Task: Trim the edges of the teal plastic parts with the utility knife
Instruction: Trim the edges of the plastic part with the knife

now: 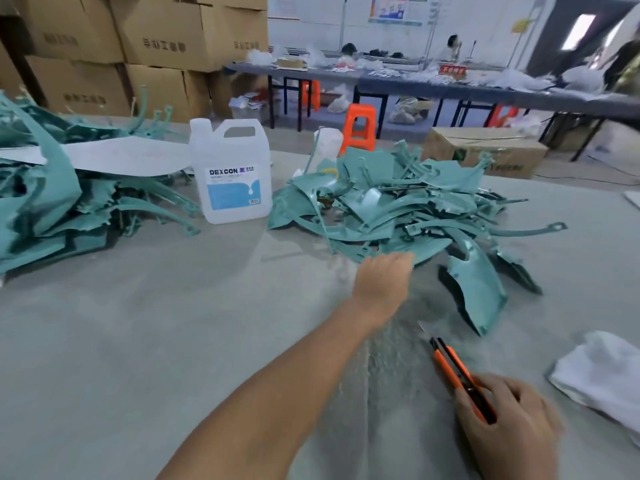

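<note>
A: What do we have at the left edge of the table [138,323]?

B: A heap of teal parts [52,202], ragged along their rims and running out of view on the left. A white sheet [121,157] lies across its top. Just right of it a white jug [230,171] stands upright.

A: Where is our room to move?

B: In front of the heap and the jug, a broad stretch of grey surface reaches to the near edge. Our left forearm crosses it.

A: And our left hand [384,278]?

B: It is at the near rim of the second pile [398,202], mid-table and right of the jug. It is blurred and the fingers are hidden behind its back, so we cannot tell whether it grasps a part or only touches one.

A: Further right?

B: One curved part [478,292] lies at the pile's near right corner. Fine shavings [381,341] dust the table between the pile and us.

A: The utility knife [460,379]?

B: Our right hand [505,420] holds it, fingers wrapped round the orange handle, blade out and pointing away toward the pile. A white cloth [602,375] lies near the right edge, beside that hand and apart from it.
</note>
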The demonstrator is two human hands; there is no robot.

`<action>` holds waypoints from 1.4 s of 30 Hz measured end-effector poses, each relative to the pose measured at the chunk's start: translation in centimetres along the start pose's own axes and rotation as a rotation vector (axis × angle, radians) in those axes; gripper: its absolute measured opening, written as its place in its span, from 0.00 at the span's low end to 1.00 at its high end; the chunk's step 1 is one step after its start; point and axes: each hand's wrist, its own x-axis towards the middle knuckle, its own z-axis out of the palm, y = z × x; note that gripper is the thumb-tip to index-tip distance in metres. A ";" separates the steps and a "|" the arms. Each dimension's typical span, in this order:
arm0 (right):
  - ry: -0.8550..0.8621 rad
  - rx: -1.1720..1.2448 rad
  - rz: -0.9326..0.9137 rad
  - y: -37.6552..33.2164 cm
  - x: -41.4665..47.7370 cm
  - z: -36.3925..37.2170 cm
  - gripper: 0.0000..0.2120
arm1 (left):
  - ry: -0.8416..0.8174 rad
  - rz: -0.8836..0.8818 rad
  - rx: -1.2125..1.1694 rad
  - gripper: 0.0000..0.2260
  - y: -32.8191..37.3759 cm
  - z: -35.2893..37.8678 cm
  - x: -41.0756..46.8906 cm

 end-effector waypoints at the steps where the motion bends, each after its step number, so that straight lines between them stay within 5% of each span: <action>1: 0.049 0.045 0.012 -0.2 -0.1 0.2 0.20 | 0.080 0.020 -0.022 0.11 -0.6 -0.6 -0.6; 5: 0.068 0.079 -0.051 0.3 0.2 0.0 0.17 | 0.335 0.027 -0.165 0.11 -4.0 -3.8 -5.9; 9: 0.046 0.102 -0.059 0.7 0.2 -0.1 0.14 | 0.322 -0.101 -0.171 0.10 -8.4 -6.9 -13.2; 13: 0.056 0.133 -0.090 1.1 0.3 0.1 0.12 | 0.283 -0.410 -0.103 0.07 -10.7 -10.1 -15.3; 16: 0.073 0.163 -0.108 1.1 0.2 0.0 0.16 | 0.349 -0.335 -0.131 0.07 -8.5 -11.2 -14.7; 21: 0.087 0.202 -0.085 1.7 -0.1 0.2 0.11 | -0.094 0.061 0.108 0.23 -2.5 -8.7 -12.2; 26: 0.139 0.230 -0.048 2.7 -0.1 0.1 0.13 | -0.275 -0.098 0.368 0.24 -4.2 -6.7 -11.6; 30: 0.118 0.314 -0.042 2.5 -0.1 0.1 0.15 | -0.151 -0.087 -0.128 0.23 -6.1 -7.9 -15.3; 37: 0.035 0.453 -0.022 1.9 -1.0 -0.8 0.21 | 0.061 -0.427 -0.848 0.11 -5.6 -8.6 -20.4; 42: -0.076 0.524 -0.074 0.3 -2.4 -1.8 0.17 | 0.113 -0.517 -0.887 0.09 -4.9 -7.7 -20.8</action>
